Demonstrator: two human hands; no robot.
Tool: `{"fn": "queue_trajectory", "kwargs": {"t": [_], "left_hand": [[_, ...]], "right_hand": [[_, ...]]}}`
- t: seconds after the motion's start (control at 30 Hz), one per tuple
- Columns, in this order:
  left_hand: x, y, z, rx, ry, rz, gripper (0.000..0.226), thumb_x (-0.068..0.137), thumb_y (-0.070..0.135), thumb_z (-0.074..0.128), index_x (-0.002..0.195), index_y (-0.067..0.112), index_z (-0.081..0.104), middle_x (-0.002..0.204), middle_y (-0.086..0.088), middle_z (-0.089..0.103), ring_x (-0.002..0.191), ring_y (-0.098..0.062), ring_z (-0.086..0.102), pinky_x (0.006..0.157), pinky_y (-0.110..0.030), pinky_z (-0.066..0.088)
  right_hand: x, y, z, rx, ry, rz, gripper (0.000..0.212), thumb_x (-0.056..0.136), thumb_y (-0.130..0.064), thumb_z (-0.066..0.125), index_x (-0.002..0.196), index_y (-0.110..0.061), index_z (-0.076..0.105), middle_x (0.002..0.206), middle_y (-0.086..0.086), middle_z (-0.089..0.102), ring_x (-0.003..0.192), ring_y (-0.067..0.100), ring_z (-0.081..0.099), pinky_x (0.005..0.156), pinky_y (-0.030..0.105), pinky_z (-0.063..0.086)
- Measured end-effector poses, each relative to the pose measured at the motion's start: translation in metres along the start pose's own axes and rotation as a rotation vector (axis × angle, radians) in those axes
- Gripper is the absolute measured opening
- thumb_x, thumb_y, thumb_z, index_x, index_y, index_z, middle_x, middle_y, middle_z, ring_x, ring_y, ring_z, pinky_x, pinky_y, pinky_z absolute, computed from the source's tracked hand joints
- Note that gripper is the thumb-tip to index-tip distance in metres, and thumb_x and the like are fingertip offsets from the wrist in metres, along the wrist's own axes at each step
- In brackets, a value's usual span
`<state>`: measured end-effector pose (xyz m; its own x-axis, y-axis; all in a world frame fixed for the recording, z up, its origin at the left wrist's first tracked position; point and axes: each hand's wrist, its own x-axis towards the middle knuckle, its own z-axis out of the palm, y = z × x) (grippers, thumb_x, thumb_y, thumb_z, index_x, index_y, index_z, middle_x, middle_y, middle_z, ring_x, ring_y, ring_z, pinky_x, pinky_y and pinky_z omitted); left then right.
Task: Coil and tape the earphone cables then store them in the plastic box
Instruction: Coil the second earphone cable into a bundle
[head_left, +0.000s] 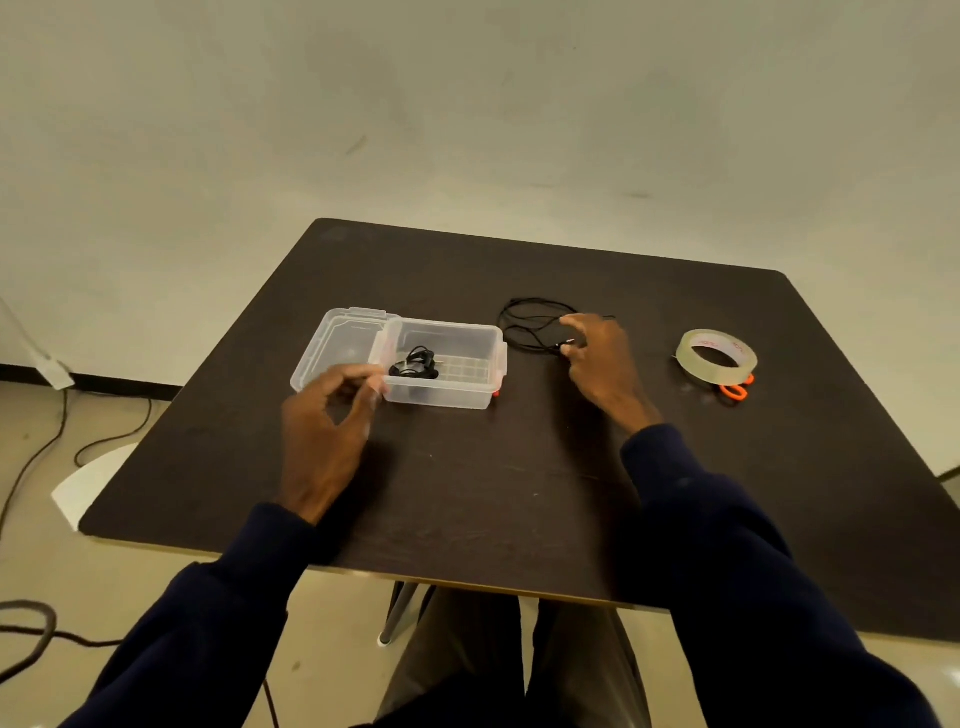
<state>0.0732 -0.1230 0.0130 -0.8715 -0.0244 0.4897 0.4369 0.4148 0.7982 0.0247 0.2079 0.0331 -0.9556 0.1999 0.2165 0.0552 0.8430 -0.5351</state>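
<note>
A clear plastic box (470, 332) stands open on the dark table (519, 467), its lid (337, 343) folded out to the left. One coiled black earphone (415, 364) lies inside the box. A second black earphone cable (530, 322) lies loose on the table right of the box. My right hand (602, 364) rests over that cable's near end, fingers spread around the plug, not clearly gripping it. My left hand (327, 421) hovers at the box's front left corner, fingers curled and apart, holding nothing.
A roll of clear tape (717, 356) sits at the right of the table, with orange-handled scissors (735, 388) partly behind it. Dark cables (62, 441) run over the floor on the left. My legs show under the table's near edge.
</note>
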Motion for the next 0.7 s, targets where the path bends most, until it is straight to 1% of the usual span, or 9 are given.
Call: {"fn": "queue_trajectory", "kwargs": {"t": [0.07, 0.13, 0.2, 0.3, 0.4, 0.5, 0.57, 0.63, 0.7], "left_hand": [[-0.005, 0.017, 0.016, -0.152, -0.132, -0.026, 0.019, 0.101, 0.016, 0.063, 0.118, 0.014, 0.070, 0.100, 0.003, 0.076, 0.092, -0.015, 0.073, 0.085, -0.027, 0.061], [-0.014, 0.032, 0.035, -0.244, -0.247, -0.024, 0.021, 0.102, 0.012, 0.061, 0.121, 0.012, 0.069, 0.093, 0.001, 0.076, 0.085, -0.021, 0.074, 0.080, -0.030, 0.062], [-0.023, 0.042, 0.050, -0.297, -0.328, -0.011, 0.020, 0.102, 0.011, 0.061, 0.120, 0.013, 0.069, 0.090, -0.002, 0.076, 0.081, -0.023, 0.074, 0.076, -0.031, 0.062], [-0.034, 0.048, 0.068, -0.318, -0.399, -0.023, 0.018, 0.102, 0.013, 0.061, 0.118, 0.013, 0.071, 0.088, 0.000, 0.076, 0.077, -0.023, 0.073, 0.072, -0.029, 0.061], [-0.044, 0.049, 0.084, -0.276, -0.393, -0.079, 0.016, 0.101, 0.016, 0.064, 0.114, 0.016, 0.073, 0.087, 0.004, 0.077, 0.072, -0.019, 0.074, 0.066, -0.029, 0.062], [-0.049, 0.052, 0.101, -0.225, -0.336, -0.165, 0.015, 0.097, 0.020, 0.070, 0.111, 0.023, 0.073, 0.089, 0.007, 0.077, 0.067, -0.013, 0.074, 0.060, -0.025, 0.061], [-0.049, 0.055, 0.111, -0.160, -0.302, -0.185, 0.024, 0.095, 0.020, 0.073, 0.118, 0.026, 0.069, 0.088, 0.008, 0.076, 0.062, -0.008, 0.072, 0.059, -0.021, 0.060], [-0.047, 0.057, 0.118, -0.119, -0.279, -0.184, 0.033, 0.093, 0.020, 0.074, 0.125, 0.027, 0.066, 0.083, 0.010, 0.075, 0.057, -0.006, 0.070, 0.058, -0.017, 0.057], [-0.045, 0.057, 0.122, -0.100, -0.284, -0.178, 0.036, 0.093, 0.022, 0.075, 0.127, 0.026, 0.066, 0.077, 0.010, 0.074, 0.055, -0.004, 0.069, 0.054, -0.015, 0.055]], "right_hand": [[-0.005, 0.005, 0.005, -0.043, -0.132, -0.061, 0.048, 0.099, -0.014, 0.065, 0.146, -0.011, 0.054, 0.150, 0.011, 0.053, 0.140, 0.028, 0.043, 0.120, 0.041, 0.032], [-0.009, 0.008, 0.010, -0.134, -0.135, -0.089, 0.048, 0.100, -0.021, 0.064, 0.146, -0.014, 0.054, 0.147, 0.009, 0.053, 0.138, 0.027, 0.041, 0.117, 0.043, 0.034], [-0.017, 0.011, 0.009, -0.155, -0.059, -0.103, 0.037, 0.099, -0.021, 0.066, 0.135, -0.017, 0.064, 0.134, 0.006, 0.060, 0.127, 0.024, 0.047, 0.109, 0.043, 0.043], [-0.041, 0.017, 0.004, -0.115, -0.013, -0.157, 0.013, 0.095, -0.019, 0.070, 0.106, -0.023, 0.077, 0.111, -0.004, 0.068, 0.109, 0.013, 0.053, 0.096, 0.038, 0.051], [-0.068, 0.023, -0.002, -0.064, 0.047, -0.180, 0.011, 0.095, -0.019, 0.070, 0.099, -0.026, 0.077, 0.103, -0.009, 0.067, 0.102, 0.007, 0.050, 0.088, 0.027, 0.048], [-0.086, 0.024, -0.014, 0.126, 0.191, -0.148, 0.014, 0.092, -0.014, 0.073, 0.103, -0.023, 0.078, 0.104, -0.014, 0.068, 0.101, 0.002, 0.059, 0.087, 0.012, 0.046], [-0.093, 0.024, -0.022, 0.309, 0.203, -0.106, 0.017, 0.091, -0.013, 0.075, 0.105, -0.022, 0.079, 0.103, -0.014, 0.073, 0.095, 0.003, 0.069, 0.082, 0.014, 0.054], [-0.097, 0.025, -0.029, 0.502, 0.081, -0.069, 0.018, 0.095, -0.011, 0.071, 0.107, -0.020, 0.080, 0.098, -0.010, 0.078, 0.085, 0.010, 0.074, 0.071, 0.020, 0.059], [-0.098, 0.028, -0.033, 0.512, -0.003, -0.086, 0.025, 0.098, -0.002, 0.062, 0.108, -0.017, 0.079, 0.094, -0.006, 0.079, 0.085, 0.012, 0.075, 0.068, 0.023, 0.060]]}}
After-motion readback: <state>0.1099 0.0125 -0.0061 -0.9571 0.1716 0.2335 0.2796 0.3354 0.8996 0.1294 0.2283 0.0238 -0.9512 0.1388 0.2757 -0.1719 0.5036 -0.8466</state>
